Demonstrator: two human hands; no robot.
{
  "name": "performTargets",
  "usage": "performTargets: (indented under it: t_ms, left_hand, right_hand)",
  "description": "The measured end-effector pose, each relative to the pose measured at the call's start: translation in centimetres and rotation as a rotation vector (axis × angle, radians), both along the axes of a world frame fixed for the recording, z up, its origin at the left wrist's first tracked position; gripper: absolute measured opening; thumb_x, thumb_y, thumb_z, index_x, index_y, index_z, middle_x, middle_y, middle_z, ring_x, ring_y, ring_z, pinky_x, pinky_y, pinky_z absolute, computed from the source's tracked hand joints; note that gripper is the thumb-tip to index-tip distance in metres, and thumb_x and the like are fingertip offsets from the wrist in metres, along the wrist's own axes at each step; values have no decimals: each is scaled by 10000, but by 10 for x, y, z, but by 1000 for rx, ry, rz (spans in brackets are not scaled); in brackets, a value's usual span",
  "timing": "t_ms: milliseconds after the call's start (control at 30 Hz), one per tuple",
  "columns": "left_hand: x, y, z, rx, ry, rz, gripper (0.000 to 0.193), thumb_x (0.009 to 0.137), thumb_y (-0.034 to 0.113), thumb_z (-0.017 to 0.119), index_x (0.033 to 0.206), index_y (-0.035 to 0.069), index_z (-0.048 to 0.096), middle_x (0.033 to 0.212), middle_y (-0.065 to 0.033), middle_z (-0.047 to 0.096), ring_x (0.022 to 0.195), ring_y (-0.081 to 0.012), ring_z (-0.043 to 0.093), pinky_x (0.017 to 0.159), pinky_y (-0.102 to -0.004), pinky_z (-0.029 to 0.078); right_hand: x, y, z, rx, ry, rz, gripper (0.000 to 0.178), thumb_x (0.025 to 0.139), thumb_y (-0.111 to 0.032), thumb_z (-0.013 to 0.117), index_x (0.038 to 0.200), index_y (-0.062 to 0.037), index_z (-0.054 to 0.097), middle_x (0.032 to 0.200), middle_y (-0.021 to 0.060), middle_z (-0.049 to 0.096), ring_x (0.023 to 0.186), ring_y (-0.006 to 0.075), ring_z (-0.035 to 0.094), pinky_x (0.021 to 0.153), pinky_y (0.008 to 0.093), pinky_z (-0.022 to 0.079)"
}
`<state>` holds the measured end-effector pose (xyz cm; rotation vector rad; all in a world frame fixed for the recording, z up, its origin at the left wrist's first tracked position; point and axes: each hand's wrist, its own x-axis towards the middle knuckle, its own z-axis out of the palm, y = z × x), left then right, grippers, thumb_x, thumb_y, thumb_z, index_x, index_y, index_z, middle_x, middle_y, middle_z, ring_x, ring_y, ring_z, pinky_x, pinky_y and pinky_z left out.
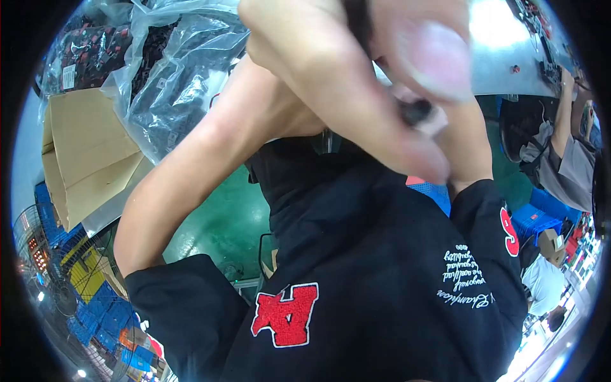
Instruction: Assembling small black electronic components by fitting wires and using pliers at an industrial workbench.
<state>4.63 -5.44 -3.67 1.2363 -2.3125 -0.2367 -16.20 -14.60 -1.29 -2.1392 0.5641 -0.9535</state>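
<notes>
Both hands are raised close in front of me, blurred and overlapping. My left hand point(324, 76) is bent inward, its fingers closed near a small dark part with a pale end point(417, 112). Over that part comes the thumb of my right hand point(433, 54), also closed in a pinch. Most of the part is hidden between the fingers, so its kind cannot be made out. Another dark piece point(358, 22) shows between the two hands at the top.
Clear plastic bags point(184, 70) of dark parts lie at upper left, above an open cardboard box point(89, 146). A fan point(51, 254) and blue bins point(105, 312) are at left. A pale tabletop point(499, 57) extends at upper right; a co-worker in grey point(563, 165) sits beyond.
</notes>
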Motion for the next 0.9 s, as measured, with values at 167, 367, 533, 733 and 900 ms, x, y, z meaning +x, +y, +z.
performTargets:
  t_ms: [167,367,533,733,900]
  left_hand:
    - [5,4,-20,-229,-371,23,279,898,287,661,1030,43,697,821,-92,667,790,-272,671,745,-339,528]
    - [-11,5,12,129,-371,210,548,940,474,613,1055,-53,518,892,-211,618,820,-366,669,703,-429,544]
    - [-11,4,13,156,-374,211,548,931,468,629,1046,-56,522,899,-220,625,817,-375,669,713,-429,547]
    - [-8,2,3,10,-303,205,513,875,475,693,931,-18,564,766,-171,638,693,-330,680,622,-396,548]
    - [-11,5,9,38,-301,218,502,872,468,698,921,-12,560,763,-164,634,693,-330,679,619,-390,548]
  right_hand:
    - [71,-53,-4,-432,-353,284,324,908,-179,701,1061,101,650,789,188,671,741,236,648,740,312,549]
    - [0,-38,-4,1017,-1671,994,699,957,-442,474,1435,50,334,1096,253,619,935,328,629,865,386,508]
    - [-2,-11,9,948,-1474,815,857,928,-498,485,1531,65,253,1141,298,602,939,330,622,879,381,502]
    - [20,17,38,764,-598,476,879,907,-494,516,1493,116,278,1094,343,618,882,301,632,833,348,510]
    - [28,16,42,600,-364,295,872,904,-500,515,1478,124,310,1093,336,630,868,284,645,804,346,521]
